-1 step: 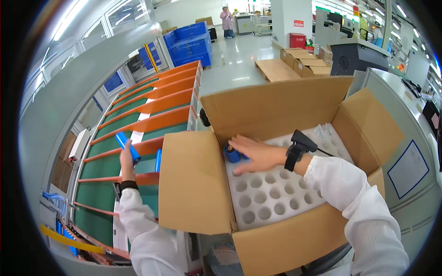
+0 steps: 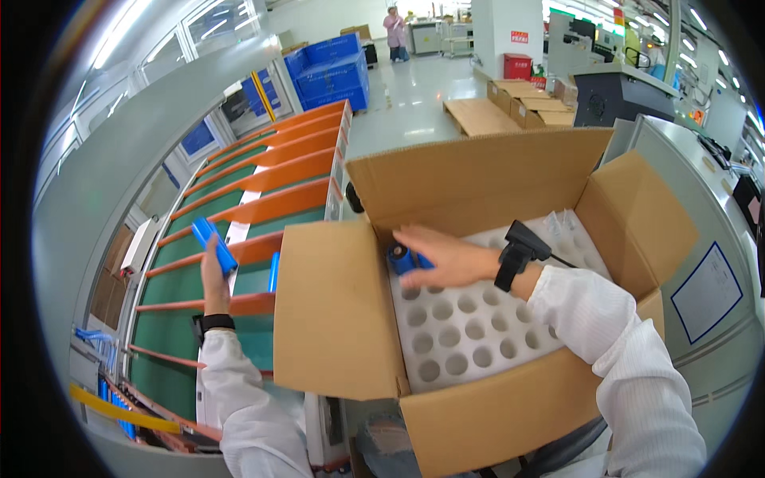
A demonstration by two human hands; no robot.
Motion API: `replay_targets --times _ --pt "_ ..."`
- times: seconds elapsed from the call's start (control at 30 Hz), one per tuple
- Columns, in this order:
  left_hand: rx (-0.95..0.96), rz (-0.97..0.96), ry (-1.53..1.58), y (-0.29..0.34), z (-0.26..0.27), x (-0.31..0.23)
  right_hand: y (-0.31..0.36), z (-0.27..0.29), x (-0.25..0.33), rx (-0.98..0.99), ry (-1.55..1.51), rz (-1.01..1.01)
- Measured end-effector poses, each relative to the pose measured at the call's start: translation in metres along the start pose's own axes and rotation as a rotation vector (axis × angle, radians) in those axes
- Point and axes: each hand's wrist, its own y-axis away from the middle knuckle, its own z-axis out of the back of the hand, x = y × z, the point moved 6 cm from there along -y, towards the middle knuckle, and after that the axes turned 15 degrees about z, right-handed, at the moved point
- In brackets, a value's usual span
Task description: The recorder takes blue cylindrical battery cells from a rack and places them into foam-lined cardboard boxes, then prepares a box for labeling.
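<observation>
My left hand is closed round a blue battery cell, held tilted above the green conveyor; whether a second cell lies beside it I cannot tell. In the cardboard box, blue cells stand at the far left corner of a white foam tray with rows of round holes. My right hand reaches over that corner, fingers stretched and thumb apart, touching or just above the cells. Part of the cells is hidden under it. A black device is strapped to the right wrist.
Orange dividers split the conveyor into lanes, and another blue cell lies in one. The box's raised flaps surround the tray. A grey cabinet stands at right. Farther off are blue cartons, cardboard boxes and a person.
My left hand has turned slightly, and the cell in it shows broader. The right hand's fingers have drawn a little closer together over the cells in the tray.
</observation>
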Motion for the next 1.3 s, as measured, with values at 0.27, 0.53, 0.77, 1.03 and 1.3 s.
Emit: replay_targets --times 0.27,0.53,0.77,1.03,1.3 --pt "0.837 -0.176 -0.037 0.288 -0.162 -0.161 0.001 0.077 0.078 -0.546 -1.138 0.16" --pt "0.971 0.263 -0.445 0.343 -0.317 -0.084 0.077 0.076 0.036 -0.83 -1.292 -0.073" --pt "0.792 -0.085 -1.221 0.299 -0.362 -0.027 0.127 0.067 -0.032 -0.156 -0.054 -0.682" --pt "0.485 -0.703 -1.478 0.276 -0.396 -0.009 0.11 0.063 -0.064 -0.074 0.293 -0.559" --pt "0.632 -0.726 -1.41 0.267 -0.422 -0.025 0.08 0.075 -0.052 -0.455 0.249 -0.152"
